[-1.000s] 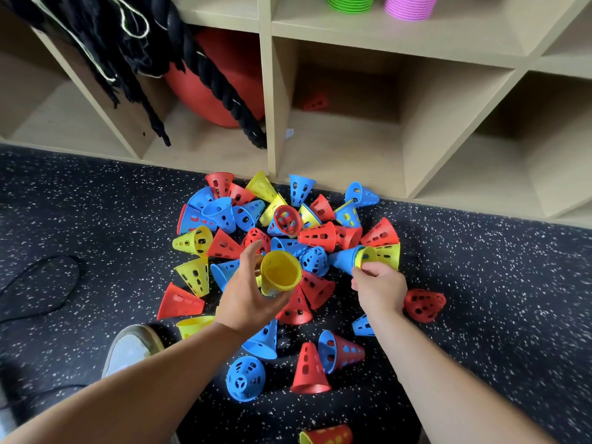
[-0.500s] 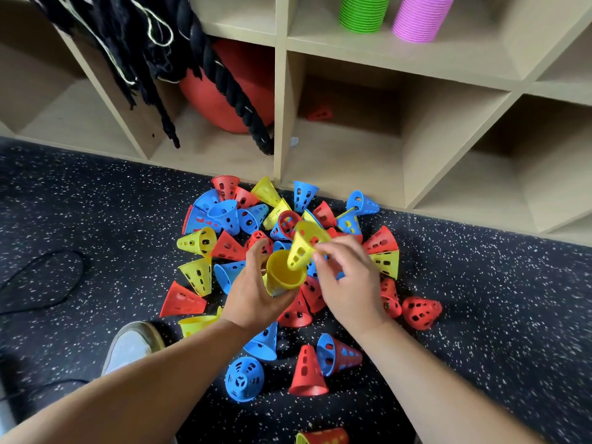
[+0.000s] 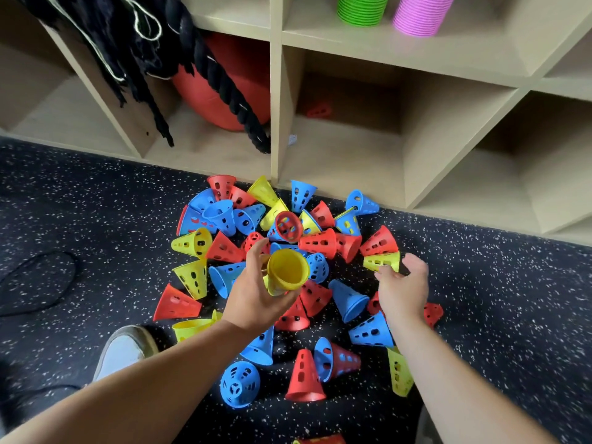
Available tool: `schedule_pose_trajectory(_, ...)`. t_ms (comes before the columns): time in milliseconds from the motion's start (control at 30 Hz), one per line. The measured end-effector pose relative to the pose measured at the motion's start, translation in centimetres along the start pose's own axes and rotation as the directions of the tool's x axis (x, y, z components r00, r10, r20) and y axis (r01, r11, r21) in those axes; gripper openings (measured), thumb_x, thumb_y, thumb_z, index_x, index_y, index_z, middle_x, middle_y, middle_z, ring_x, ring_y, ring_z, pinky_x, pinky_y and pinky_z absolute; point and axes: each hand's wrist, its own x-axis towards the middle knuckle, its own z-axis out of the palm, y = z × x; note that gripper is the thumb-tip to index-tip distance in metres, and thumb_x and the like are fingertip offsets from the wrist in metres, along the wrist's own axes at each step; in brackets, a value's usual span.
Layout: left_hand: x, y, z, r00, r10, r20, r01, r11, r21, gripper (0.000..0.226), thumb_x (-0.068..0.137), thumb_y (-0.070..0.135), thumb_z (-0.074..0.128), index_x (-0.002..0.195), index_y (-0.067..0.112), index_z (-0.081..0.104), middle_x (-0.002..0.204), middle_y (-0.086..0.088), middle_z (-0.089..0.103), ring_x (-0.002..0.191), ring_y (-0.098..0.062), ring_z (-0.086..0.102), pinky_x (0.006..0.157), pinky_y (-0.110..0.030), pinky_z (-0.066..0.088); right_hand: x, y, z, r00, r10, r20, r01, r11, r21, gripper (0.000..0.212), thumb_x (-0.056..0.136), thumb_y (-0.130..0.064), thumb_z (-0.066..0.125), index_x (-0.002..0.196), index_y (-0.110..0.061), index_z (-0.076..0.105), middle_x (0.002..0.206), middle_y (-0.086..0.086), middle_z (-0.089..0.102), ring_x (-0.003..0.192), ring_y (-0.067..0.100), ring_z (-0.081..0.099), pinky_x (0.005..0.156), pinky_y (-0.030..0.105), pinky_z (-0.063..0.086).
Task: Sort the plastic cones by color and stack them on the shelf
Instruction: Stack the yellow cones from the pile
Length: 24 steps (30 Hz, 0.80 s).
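Observed: the left hand (image 3: 256,299) grips the nested yellow cones (image 3: 286,270), fingers curled round the outside and the open mouth tilted up toward the camera. We cannot tell how many cones are nested in it. It is held above the middle of the pile of cones (image 3: 320,243).

The right hand (image 3: 403,286) holds nothing. Its fingers are loosely bent and its fingertips lie at the wide rim of a single yellow cone (image 3: 381,261), which lies on its side at the right edge of the pile. We cannot tell whether they touch it.

The pile lies on the speckled dark floor (image 3: 480,299), just in front of the shelf unit (image 3: 275,91). We count 3 colours, red, blue and yellow, mixed and lying at all angles, some pushed into one another.

On the shelf unit, an upper compartment holds 2 items side by side: a green ribbed stack (image 3: 362,9) and a pink ribbed stack (image 3: 419,14). A lower compartment to the left holds a red ball (image 3: 224,88), with a black rope (image 3: 221,78) hanging across it.

At lower left we note a shoe (image 3: 125,350) beside the pile, and a dark cable (image 3: 35,280) farther left.
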Motion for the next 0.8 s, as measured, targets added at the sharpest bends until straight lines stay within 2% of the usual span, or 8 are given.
schedule_pose_trajectory(100, 0.3, 0.0, 0.7, 1.000, -0.002, 0.018, 0.002, 1.000, 0.008, 0.103, 0.072, 0.043, 0.085, 0.149, 0.031, 0.017, 0.126, 0.012, 0.046, 0.115, -0.003, 0.048, 0.092, -0.023, 0.040, 1.4, 0.8, -0.3, 0.996, 0.084, 0.008, -0.084, 0.996, 0.020, 0.050, 0.094, -0.013, 0.066, 0.139, -0.017, 0.044, 0.137, -0.003, 0.053, 0.109, 0.019, 0.068, 0.082, 0.030, 0.055)
schedule_pose_trajectory(200, 0.6, -0.1, 1.4, 1.000, -0.006, 0.029, 0.006, 1.000, 0.018, 0.104, 0.071, 0.046, 0.085, 0.148, 0.033, 0.016, 0.135, 0.003, 0.052, 0.122, -0.013, 0.054, 0.097, -0.032, 0.048, 2.0, 0.9, -0.1, 0.994, 0.112, -0.020, -0.112, 0.994, 0.002, 0.046, 0.093, -0.012, 0.067, 0.135, -0.014, 0.048, 0.127, -0.004, 0.057, 0.103, 0.013, 0.063, 0.066, 0.013, 0.043)
schedule_pose_trajectory(300, 0.9, 0.1, 1.8, 0.999, -0.006, 0.033, 0.005, 1.000, 0.026, 0.102, 0.071, 0.048, 0.085, 0.146, 0.039, 0.016, 0.138, 0.000, 0.052, 0.122, -0.017, 0.055, 0.098, -0.040, 0.051, 2.4, 0.9, 0.1, 0.986, 0.133, -0.099, -0.128, 0.990, 0.051, 0.035, 0.091, -0.010, 0.066, 0.124, -0.014, 0.054, 0.118, 0.001, 0.065, 0.101, 0.015, 0.064, 0.071, 0.020, 0.044)
schedule_pose_trajectory(433, 1.0, 0.3, 2.0, 0.999, -0.018, 0.039, 0.017, 0.999, 0.032, 0.103, 0.071, 0.048, 0.085, 0.146, 0.040, 0.015, 0.137, 0.004, 0.051, 0.123, -0.015, 0.053, 0.098, -0.033, 0.047, 2.2, 0.6, -0.2, 0.974, 0.162, -0.160, -0.134, 0.976, 0.171, 0.014, 0.095, -0.012, 0.056, 0.108, -0.015, 0.054, 0.109, 0.006, 0.068, 0.085, 0.018, 0.073, 0.074, 0.034, 0.057)
schedule_pose_trajectory(567, 0.9, 0.4, 2.1, 1.000, -0.004, 0.029, 0.003, 0.999, 0.049, 0.103, 0.071, 0.045, 0.085, 0.147, 0.035, 0.016, 0.138, 0.001, 0.050, 0.125, -0.017, 0.052, 0.095, -0.029, 0.044, 0.4, -0.9, -0.9, 0.975, 0.029, -0.218, 0.016, 0.979, 0.202, 0.014, 0.092, -0.010, 0.049, 0.102, -0.016, 0.056, 0.096, 0.008, 0.071, 0.073, 0.023, 0.070, 0.072, 0.045, 0.058)
schedule_pose_trajectory(667, 0.5, 0.7, 2.1, 1.000, 0.020, 0.010, -0.020, 0.998, 0.057, 0.101, 0.071, 0.046, 0.085, 0.145, 0.037, 0.017, 0.140, -0.001, 0.050, 0.124, -0.019, 0.054, 0.095, -0.033, 0.047, -1.5, -2.8, -0.9, 0.975, -0.140, -0.172, 0.180, 0.953, 0.243, 0.012, 0.080, -0.017, 0.051, 0.089, -0.022, 0.057, 0.080, 0.017, 0.065, 0.071, 0.035, 0.062, 0.067, 0.051, 0.054)
schedule_pose_trajectory(733, 0.3, 0.9, 2.0, 0.999, 0.040, 0.003, -0.040, 0.997, 0.064, 0.101, 0.071, 0.047, 0.085, 0.144, 0.039, 0.016, 0.141, 0.001, 0.049, 0.121, -0.019, 0.056, 0.094, -0.035, 0.049, -3.0, -4.5, -0.4, 0.963, -0.247, -0.109, 0.270, 0.905, 0.328, 0.008, 0.080, -0.012, 0.053, 0.087, -0.014, 0.057, 0.075, 0.022, 0.060, 0.062, 0.031, 0.056, 0.059, 0.040, 0.050)
schedule_pose_trajectory(800, 0.1, 1.1, 1.9, 0.999, 0.037, 0.000, -0.037, 0.998, 0.058, 0.102, 0.070, 0.048, 0.085, 0.145, 0.038, 0.016, 0.134, 0.004, 0.051, 0.119, -0.017, 0.057, 0.093, -0.035, 0.049, -5.1, -6.6, 0.1, 0.935, -0.350, -0.049, 0.330, 0.816, 0.474, 0.005, 0.087, 0.004, 0.052, 0.090, 0.000, 0.053, 0.072, 0.018, 0.056, 0.059, 0.024, 0.052, 0.056, 0.028, 0.046)
